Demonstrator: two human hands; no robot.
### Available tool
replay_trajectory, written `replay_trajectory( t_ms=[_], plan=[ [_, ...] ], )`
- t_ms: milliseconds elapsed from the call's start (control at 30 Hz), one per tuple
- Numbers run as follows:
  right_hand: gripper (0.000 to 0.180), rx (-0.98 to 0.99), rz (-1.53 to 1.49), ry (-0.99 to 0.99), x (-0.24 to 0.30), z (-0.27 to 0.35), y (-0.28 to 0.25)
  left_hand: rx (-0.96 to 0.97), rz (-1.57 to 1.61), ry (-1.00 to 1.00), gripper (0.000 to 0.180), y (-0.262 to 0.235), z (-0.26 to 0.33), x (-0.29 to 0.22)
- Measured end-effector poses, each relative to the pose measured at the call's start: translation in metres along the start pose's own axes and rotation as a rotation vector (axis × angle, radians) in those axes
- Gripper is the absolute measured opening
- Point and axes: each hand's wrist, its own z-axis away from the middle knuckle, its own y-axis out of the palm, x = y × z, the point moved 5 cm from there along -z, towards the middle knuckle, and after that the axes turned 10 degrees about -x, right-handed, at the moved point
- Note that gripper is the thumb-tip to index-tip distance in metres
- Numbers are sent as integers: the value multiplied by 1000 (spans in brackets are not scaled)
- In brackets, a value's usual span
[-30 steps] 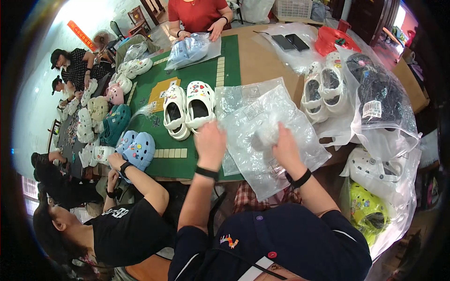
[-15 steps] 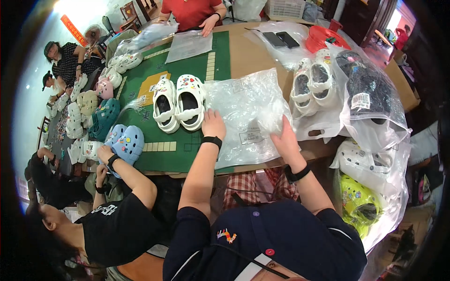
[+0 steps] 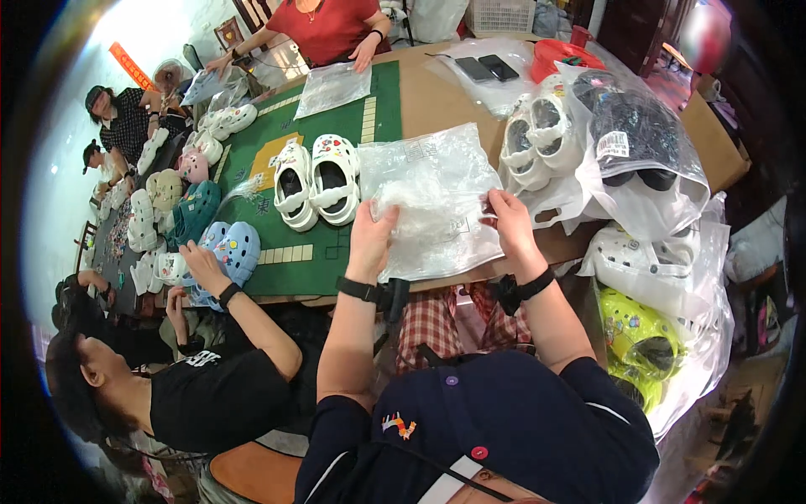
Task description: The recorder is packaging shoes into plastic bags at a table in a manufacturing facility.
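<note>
pinching plastic bag [image 3: 430, 206], right grip [image 3: 510, 223] narrow

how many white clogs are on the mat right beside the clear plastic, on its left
2, side by side on the green mat: one white clog on the left, and a second clog nearer the clear plastic. None looks hidden there.

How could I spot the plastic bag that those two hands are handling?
Find the table's green mat, where a pair of white clogs stands. Just right of them lies a clear, wrinkled plastic bag. Unlike the clear plastic under the two phones, it has a left hand and right hand at opposite edges.
</note>
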Motion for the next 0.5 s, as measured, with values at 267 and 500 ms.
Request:
replay_trajectory(
  t_ms=[267,500],
  plan=[
    [26,143,538,-433,47,44,30,-40,-239,94,50,-16,9,17],
    [32,-85,-196,44,49,10,-3,45,-449,378,38,-28,28,-9]
  ],
)
